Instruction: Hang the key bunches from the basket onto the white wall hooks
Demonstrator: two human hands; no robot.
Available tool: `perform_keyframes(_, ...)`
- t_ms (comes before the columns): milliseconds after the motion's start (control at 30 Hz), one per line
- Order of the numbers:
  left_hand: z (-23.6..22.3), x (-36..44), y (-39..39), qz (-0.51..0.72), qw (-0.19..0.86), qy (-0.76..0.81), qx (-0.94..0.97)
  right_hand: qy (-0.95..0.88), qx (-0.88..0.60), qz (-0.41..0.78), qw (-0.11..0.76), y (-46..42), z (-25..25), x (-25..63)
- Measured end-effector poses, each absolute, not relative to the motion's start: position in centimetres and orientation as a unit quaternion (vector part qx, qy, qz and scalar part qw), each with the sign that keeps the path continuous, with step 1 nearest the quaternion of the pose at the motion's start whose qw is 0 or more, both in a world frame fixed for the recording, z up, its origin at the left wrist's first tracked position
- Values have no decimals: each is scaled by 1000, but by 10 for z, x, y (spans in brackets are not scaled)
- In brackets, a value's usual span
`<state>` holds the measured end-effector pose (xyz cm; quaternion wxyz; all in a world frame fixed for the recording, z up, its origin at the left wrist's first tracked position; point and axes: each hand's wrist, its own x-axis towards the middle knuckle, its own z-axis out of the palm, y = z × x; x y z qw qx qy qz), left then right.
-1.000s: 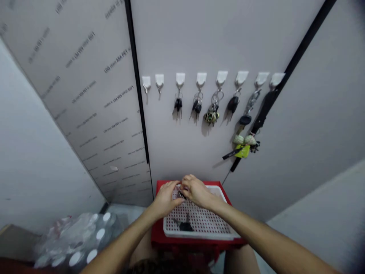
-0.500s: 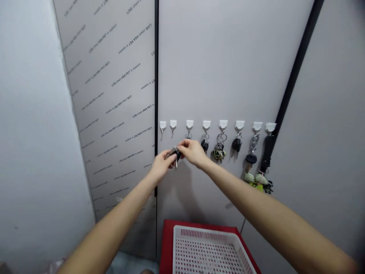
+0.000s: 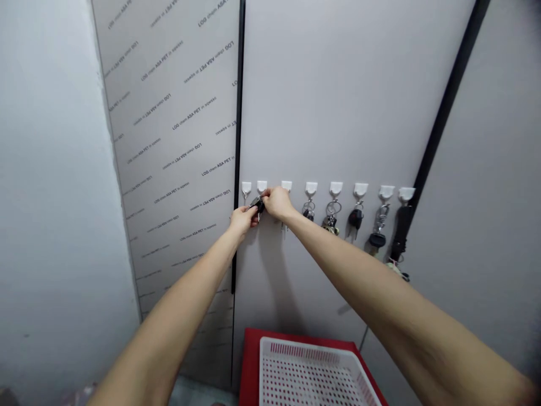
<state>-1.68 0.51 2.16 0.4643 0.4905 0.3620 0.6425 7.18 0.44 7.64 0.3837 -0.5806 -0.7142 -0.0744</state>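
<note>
Both my hands are raised to the second white hook (image 3: 262, 186) from the left on the panel. My left hand (image 3: 242, 219) is closed on a bunch of keys (image 3: 257, 204) with a dark head. From the right, my right hand (image 3: 276, 203) pinches the top of the same bunch just under the hook; whether the ring is on the hook is hidden by the fingers. The leftmost hook (image 3: 246, 187) has nothing on it. Behind my right hand, key blades hang below the third hook (image 3: 286, 185).
Further right, hooks carry more bunches: keys (image 3: 308, 213), keys with a brass-coloured piece (image 3: 331, 224), a black-headed key (image 3: 356, 219), a dark fob (image 3: 377, 240) and a black strap (image 3: 399, 231). Below, a white perforated basket (image 3: 313, 345) sits on a red surface (image 3: 252, 361).
Both hands have moved up with the keys, from below the hooks to right beneath the second one. The view has shifted slightly.
</note>
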Motion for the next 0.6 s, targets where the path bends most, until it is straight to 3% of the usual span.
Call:
perform_keyframes(400, 9, -5, 4, 613, 480, 387, 494, -740, -533, -125, 391, 2, 72, 76)
perform_keyframes(500, -23, -10, -11, 573, 487, 420, 508, -769, -476, -147, 401, -19, 42, 88)
perform_keyframes(600, -80, -13, -38, 487, 480, 446, 577, -844, -442, -74, 296, -47, -23, 112)
